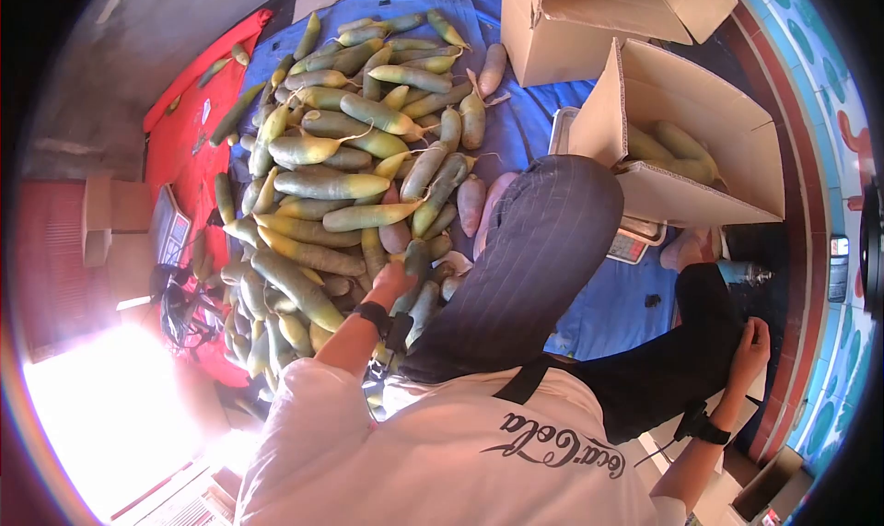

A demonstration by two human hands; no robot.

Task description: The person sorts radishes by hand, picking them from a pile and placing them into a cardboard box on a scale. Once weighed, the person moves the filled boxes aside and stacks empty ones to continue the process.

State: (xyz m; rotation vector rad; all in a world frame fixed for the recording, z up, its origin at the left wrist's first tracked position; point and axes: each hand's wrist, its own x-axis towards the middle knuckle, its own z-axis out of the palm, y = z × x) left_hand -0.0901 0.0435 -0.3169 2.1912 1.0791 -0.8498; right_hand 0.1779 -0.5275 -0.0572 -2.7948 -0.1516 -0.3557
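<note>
A large heap of long green-yellow radishes (331, 157) is seen spread over a blue cloth (534, 121), with a red cloth (184, 130) lying beside it on the far side of the heap. The left hand (394, 279) is extended into the near edge of the heap and is closed around one radish (416, 254), which points up and away from the wrist; a dark strap is worn on that wrist. The held radish is located at the near edge of the heap, touching its neighbours, just beside a few paler pinkish roots (471, 204). The right hand (753, 342) is kept well apart from the heap, resting against the person's dark-trousered knee (709, 305); the fingers are seen loosely curled and nothing is gripped. A dark band is also worn on that wrist. An open carton (718, 130) is placed on a scale (631, 242) beyond the knee, and several radishes (668, 148) are contained in it. A second carton (589, 19), also open, is set just behind the first. A smaller scale (170, 224) is positioned at the edge of the red cloth, near a small box (106, 215). A spray can (744, 273) is seen lying near the knee. The lower left of the view is washed out by strong light, and no detail can be read there.
</note>
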